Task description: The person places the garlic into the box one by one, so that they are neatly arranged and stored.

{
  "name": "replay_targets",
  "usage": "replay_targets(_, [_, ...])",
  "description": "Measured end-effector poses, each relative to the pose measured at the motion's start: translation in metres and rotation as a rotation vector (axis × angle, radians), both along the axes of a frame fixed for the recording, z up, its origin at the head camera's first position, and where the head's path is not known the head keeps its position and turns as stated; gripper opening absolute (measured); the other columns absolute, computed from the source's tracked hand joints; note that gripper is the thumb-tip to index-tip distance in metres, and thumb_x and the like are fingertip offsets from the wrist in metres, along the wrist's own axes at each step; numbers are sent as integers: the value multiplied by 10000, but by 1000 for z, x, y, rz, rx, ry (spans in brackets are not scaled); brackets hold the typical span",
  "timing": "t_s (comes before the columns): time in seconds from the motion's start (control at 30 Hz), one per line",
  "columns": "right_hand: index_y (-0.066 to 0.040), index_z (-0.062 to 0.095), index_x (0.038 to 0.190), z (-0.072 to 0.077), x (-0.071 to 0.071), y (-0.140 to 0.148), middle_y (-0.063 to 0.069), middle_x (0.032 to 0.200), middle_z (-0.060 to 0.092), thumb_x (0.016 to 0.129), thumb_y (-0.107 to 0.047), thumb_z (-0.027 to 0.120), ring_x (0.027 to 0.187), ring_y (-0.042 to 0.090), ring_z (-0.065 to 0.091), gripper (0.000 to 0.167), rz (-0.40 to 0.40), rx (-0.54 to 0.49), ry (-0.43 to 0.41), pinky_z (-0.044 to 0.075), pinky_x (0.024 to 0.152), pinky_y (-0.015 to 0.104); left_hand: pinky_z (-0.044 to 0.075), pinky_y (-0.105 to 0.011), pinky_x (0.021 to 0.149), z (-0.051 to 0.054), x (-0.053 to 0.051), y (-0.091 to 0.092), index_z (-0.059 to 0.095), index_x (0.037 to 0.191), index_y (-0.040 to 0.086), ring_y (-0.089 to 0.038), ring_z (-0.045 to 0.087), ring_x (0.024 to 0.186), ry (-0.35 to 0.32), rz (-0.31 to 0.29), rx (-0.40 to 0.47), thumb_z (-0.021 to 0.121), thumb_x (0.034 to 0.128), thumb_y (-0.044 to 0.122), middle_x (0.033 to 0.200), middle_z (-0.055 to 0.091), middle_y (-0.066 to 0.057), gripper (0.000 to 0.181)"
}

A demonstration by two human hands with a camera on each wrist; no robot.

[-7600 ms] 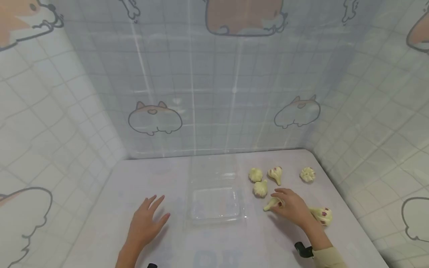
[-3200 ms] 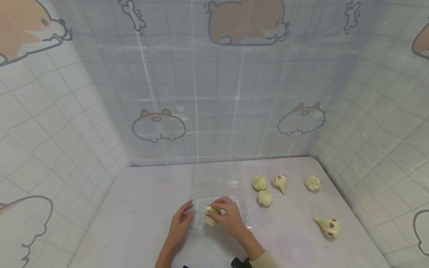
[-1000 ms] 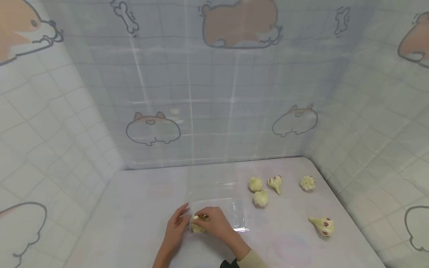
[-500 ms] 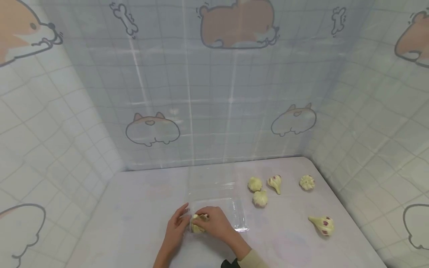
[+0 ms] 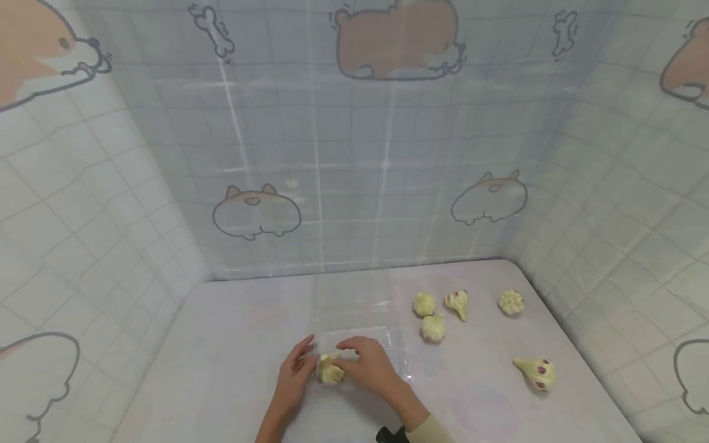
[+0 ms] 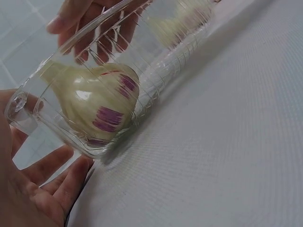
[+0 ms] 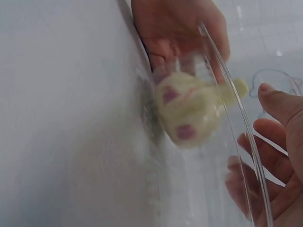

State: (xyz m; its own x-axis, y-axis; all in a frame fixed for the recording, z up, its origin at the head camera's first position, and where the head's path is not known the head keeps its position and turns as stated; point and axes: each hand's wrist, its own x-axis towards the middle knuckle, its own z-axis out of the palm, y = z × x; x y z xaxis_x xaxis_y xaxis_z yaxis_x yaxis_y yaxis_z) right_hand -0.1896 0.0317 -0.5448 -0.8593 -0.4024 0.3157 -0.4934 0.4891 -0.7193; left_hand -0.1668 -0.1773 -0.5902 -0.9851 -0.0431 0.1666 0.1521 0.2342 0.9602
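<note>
A clear plastic clamshell box (image 5: pixel 407 363) stands on the table with its hinged lid (image 5: pixel 351 289) laid back. One garlic bulb (image 5: pixel 331 372) sits in its front left corner, stem up; purple streaks show on the bulb (image 6: pixel 94 101) in the left wrist view. My left hand (image 5: pixel 293 374) rests against the outside of the box's left end, fingers spread. Just right of the bulb, my right hand (image 5: pixel 370 367) hovers over the box with fingers apart; in the right wrist view a gap shows between the hand (image 7: pixel 279 156) and the garlic stem (image 7: pixel 239 89).
Right of the box lie three garlic bulbs close together, among them a purple-streaked one (image 5: pixel 457 303). Another bulb (image 5: pixel 511 302) is near the back right edge, and a long-stemmed one (image 5: pixel 537 373) lies farther forward. A patterned curtain (image 5: pixel 354 154) surrounds the table.
My right hand carried the garlic bulb from the table into the box and leftward to its front corner, then let go and drew slightly right. My left hand came over to the box.
</note>
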Motion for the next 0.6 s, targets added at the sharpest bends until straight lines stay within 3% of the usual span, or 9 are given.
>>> replay_targets(0.2, [-89, 729, 1061, -1, -4, 25, -42, 1026, 705, 887, -346, 720, 964, 139, 649, 311, -43, -83, 27, 536, 767, 324, 483, -243, 847, 1, 1, 1, 502, 1411, 108, -309, 587, 1120, -57, 8, 35, 620, 970, 192, 1326, 543, -182, 464])
replay_targets(0.47, [-119, 732, 1044, 11, -9, 62, -41, 1011, 701, 865, -288, 754, 960, 190, 648, 247, -193, -138, -6, 532, 767, 327, 478, -241, 856, -1, 0, 0, 511, 1405, 142, -275, 584, 1116, -86, 14, 31, 631, 962, 200, 1319, 549, -149, 463])
replay_targets(0.6, [-89, 737, 1014, 18, -13, 81, -33, 984, 708, 832, -193, 789, 941, 218, 653, 216, -278, -173, 35, 536, 763, 361, 481, -250, 854, -1, 0, 0, 516, 1401, 138, -266, 591, 1097, -94, 20, 30, 638, 958, 204, 1313, 556, -149, 465])
